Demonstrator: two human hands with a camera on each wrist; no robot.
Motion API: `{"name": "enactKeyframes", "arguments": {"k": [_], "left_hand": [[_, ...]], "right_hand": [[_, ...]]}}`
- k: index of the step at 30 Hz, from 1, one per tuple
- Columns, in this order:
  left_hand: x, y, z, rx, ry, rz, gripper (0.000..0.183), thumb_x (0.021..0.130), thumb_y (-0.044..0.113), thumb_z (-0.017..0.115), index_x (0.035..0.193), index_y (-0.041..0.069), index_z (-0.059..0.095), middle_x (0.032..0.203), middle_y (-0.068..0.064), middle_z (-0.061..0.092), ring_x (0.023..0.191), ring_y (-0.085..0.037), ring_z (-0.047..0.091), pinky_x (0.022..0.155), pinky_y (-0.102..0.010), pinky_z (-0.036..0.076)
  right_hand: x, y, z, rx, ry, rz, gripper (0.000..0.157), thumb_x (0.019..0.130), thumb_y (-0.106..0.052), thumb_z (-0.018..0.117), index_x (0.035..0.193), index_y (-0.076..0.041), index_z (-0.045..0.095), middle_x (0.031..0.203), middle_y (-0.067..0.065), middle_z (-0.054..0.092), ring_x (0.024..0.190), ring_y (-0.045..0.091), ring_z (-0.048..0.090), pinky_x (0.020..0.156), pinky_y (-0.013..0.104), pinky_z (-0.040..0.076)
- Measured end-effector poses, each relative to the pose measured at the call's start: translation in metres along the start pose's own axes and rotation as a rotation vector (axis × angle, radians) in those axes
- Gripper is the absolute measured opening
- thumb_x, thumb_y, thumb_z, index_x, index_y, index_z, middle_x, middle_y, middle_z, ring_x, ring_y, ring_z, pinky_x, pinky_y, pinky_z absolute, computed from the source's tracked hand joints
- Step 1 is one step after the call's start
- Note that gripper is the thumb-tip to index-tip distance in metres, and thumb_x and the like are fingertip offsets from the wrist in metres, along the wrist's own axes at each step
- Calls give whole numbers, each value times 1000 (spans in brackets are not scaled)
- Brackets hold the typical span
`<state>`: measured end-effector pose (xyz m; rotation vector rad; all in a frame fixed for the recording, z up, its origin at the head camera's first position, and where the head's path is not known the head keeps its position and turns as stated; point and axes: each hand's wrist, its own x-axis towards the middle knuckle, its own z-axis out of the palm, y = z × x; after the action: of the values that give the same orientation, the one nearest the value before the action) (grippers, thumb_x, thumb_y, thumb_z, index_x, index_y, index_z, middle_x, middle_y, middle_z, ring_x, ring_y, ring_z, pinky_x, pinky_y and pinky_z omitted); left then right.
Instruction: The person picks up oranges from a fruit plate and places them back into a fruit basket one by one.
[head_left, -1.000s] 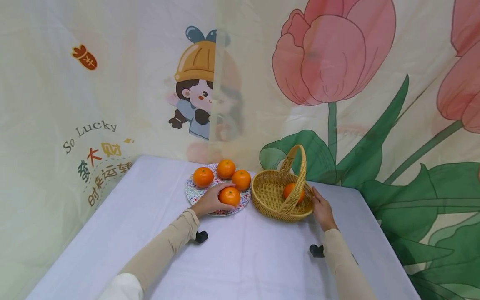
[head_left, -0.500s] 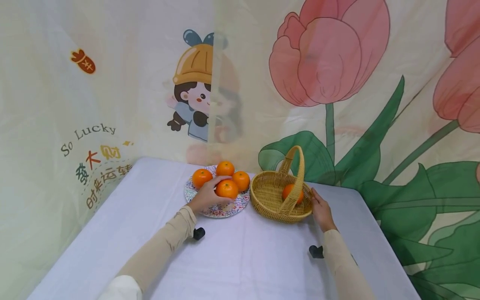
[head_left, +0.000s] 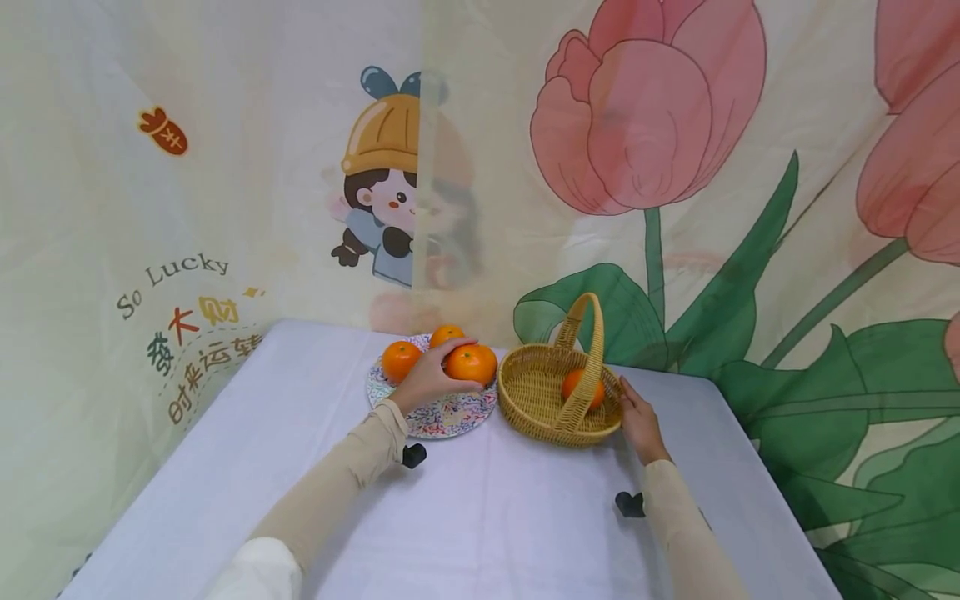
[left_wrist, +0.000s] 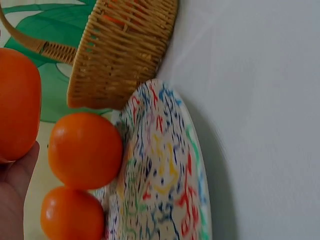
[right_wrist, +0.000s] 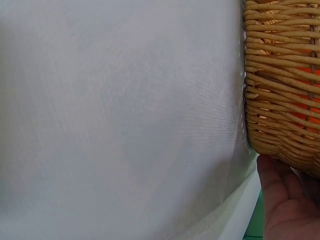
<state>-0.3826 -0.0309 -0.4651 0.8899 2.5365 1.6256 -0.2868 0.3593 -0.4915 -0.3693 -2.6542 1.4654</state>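
Note:
My left hand [head_left: 435, 375] grips an orange [head_left: 467, 366] between thumb and fingers, raised over the right part of a speckled multicoloured plate [head_left: 450, 417]. In the left wrist view the held orange [left_wrist: 17, 105] fills the left edge, apart from the two oranges below it. On the plate lie one orange [head_left: 401, 361] at the left and another [head_left: 447, 335] at the back; a further one is mostly hidden behind the held orange. My right hand [head_left: 642, 425] touches the outer right side of a wicker basket [head_left: 536, 392], fingers extended. Inside the basket lies an orange [head_left: 582, 389].
A white cloth covers the table [head_left: 480, 517]. The basket's arched handle [head_left: 595, 333] rises over its opening. Behind the table hangs a printed curtain [head_left: 487, 167] with tulips and a cartoon figure. Dark wrist-mount parts [head_left: 630, 504] show beside the sleeves.
My left hand has carried its orange up and to the right, from the plate's front toward the basket side. The right hand stays at the basket. The head view has shifted slightly.

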Motion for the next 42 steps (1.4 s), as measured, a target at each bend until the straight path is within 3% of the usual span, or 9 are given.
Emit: {"name": "enactKeyframes", "arguments": {"k": [10, 14, 20, 26, 34, 42], "left_hand": [[22, 12, 32, -121, -48, 31, 73, 73, 43, 85, 138, 36, 51, 134, 5, 53, 113, -21, 56, 96, -43, 48], [29, 12, 46, -131, -52, 37, 73, 72, 41, 86, 137, 34, 52, 130, 6, 56, 110, -20, 57, 94, -42, 49], [41, 11, 62, -110, -62, 63, 80, 70, 47, 86, 139, 23, 53, 130, 4, 58, 109, -20, 58, 94, -42, 48], [52, 14, 72, -122, -106, 49, 76, 71, 45, 86, 138, 28, 52, 132, 3, 56, 111, -20, 57, 95, -41, 49], [65, 13, 82, 49, -156, 83, 79, 71, 49, 84, 139, 23, 52, 134, 2, 54, 114, -20, 55, 95, -42, 48], [79, 14, 91, 113, -180, 113, 77, 71, 45, 86, 136, 21, 52, 127, 2, 54, 110, -19, 55, 92, -41, 49]], "right_hand": [[-1, 1, 3, 24, 35, 3, 50, 108, -25, 24, 157, -17, 16, 162, 4, 12, 148, 28, 8, 118, 48, 10], [0, 4, 4, 34, 40, -16, 50, 108, -24, 25, 156, -14, 18, 161, 6, 14, 148, 28, 9, 118, 48, 10], [-1, 7, 4, 38, 43, -26, 50, 109, -26, 25, 156, -15, 18, 161, 5, 15, 148, 28, 9, 118, 47, 11], [0, 8, 4, 36, 74, -57, 49, 108, -25, 27, 156, -13, 21, 160, 6, 19, 147, 27, 13, 118, 46, 13], [1, 9, 5, 36, 74, -35, 49, 108, -28, 26, 156, -16, 22, 160, 4, 19, 147, 26, 13, 118, 46, 13], [3, 9, 5, 59, 86, -36, 48, 108, -26, 27, 156, -18, 23, 160, 3, 21, 147, 25, 14, 118, 44, 14]]}}
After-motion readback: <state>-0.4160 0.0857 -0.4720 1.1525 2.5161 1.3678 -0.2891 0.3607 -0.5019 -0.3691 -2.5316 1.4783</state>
